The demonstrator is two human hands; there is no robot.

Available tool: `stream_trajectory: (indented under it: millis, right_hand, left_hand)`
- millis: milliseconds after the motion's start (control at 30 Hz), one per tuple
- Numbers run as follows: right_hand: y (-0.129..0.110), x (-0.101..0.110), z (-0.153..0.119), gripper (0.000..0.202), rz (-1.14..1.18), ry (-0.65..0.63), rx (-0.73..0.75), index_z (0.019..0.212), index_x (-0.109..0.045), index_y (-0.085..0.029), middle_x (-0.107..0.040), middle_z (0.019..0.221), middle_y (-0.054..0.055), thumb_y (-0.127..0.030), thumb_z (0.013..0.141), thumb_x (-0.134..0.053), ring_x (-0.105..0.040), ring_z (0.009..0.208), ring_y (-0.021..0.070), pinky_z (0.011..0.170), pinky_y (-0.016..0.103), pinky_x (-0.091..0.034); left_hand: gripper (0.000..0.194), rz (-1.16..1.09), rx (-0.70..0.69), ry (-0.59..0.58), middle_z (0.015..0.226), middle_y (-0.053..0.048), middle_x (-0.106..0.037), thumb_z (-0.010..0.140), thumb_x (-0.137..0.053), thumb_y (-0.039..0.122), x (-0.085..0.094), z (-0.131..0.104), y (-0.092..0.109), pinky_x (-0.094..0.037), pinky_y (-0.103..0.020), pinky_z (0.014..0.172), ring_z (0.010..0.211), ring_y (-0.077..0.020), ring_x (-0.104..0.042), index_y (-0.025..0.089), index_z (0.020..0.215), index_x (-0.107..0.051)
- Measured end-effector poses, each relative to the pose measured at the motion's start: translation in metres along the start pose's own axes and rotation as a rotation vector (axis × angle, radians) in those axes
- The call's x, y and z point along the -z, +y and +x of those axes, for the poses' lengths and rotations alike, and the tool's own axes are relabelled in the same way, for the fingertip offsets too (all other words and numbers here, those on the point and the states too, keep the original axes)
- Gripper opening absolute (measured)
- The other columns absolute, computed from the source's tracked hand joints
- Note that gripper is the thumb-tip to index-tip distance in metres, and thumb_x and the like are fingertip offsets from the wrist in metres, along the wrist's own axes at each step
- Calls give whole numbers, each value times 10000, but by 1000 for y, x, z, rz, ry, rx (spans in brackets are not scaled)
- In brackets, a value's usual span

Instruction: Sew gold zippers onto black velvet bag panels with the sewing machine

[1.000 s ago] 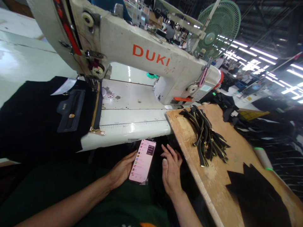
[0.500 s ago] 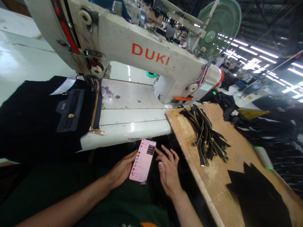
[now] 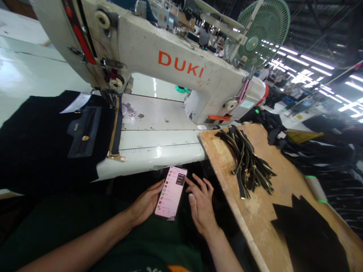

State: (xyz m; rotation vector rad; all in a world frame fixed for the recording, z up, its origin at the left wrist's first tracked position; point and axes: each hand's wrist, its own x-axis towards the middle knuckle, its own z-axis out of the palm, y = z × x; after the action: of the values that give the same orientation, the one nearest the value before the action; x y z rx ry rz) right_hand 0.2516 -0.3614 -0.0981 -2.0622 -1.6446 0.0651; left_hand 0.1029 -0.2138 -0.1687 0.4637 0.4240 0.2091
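My left hand (image 3: 149, 202) is closed round the left side of a smartphone (image 3: 169, 194) held low in front of me. Its lit pink screen shows a list, with a small dark menu at the upper right. At the phone's right edge is my right hand (image 3: 201, 204), fingers apart and holding nothing. The index fingertip is at the edge by the dark menu; whether it touches I cannot tell. Ahead, black fabric (image 3: 53, 139) with a gold zipper (image 3: 114, 128) lies under the needle area of a sewing machine (image 3: 170, 64).
A wooden board (image 3: 227, 189) on the right carries a bundle of black zippers (image 3: 246, 162) with gold teeth and black fabric pieces (image 3: 309, 234). The white machine table's front edge (image 3: 159, 155) lies just beyond the phone. A green fan (image 3: 255, 41) stands behind.
My right index finger has shifted slightly left toward the dark menu on the phone. The left hand and phone stay nearly still.
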Motion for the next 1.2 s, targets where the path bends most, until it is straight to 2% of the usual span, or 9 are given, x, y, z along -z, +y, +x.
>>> stream_trajectory:
  millis: [500, 867, 1200]
  right_hand:
    - [-1, -2, 3, 300, 12, 11, 17, 1030, -520, -263, -618, 1429, -14, -328, 1114, -239, -376, 1453, 219, 1173, 467, -188]
    - [-1, -2, 3, 293, 21, 22, 32, 1024, -521, -261, -627, 1417, -7, -315, 1112, -247, -393, 1439, 233, 1164, 477, -188]
    - [-4, 3, 4, 349, 21, 22, 149, 988, -541, -254, -708, 1292, 11, -320, 1117, -223, -457, 1395, 218, 1148, 462, -213]
  left_hand:
    - [408, -9, -7, -19, 1383, -131, -655, 1010, -613, 264, 4, 1, -2, -486, -396, 1050, 1220, -276, -646, 213, 1415, -606]
    - [392, -2, -7, -11, 1383, -123, -657, 1003, -623, 268, 3, 1, -2, -484, -398, 1053, 1227, -282, -644, 218, 1392, -627]
    - [404, -1, -14, -15, 1361, -121, -670, 994, -643, 283, 4, 2, -2, -490, -390, 1038, 1188, -274, -662, 227, 1394, -628]
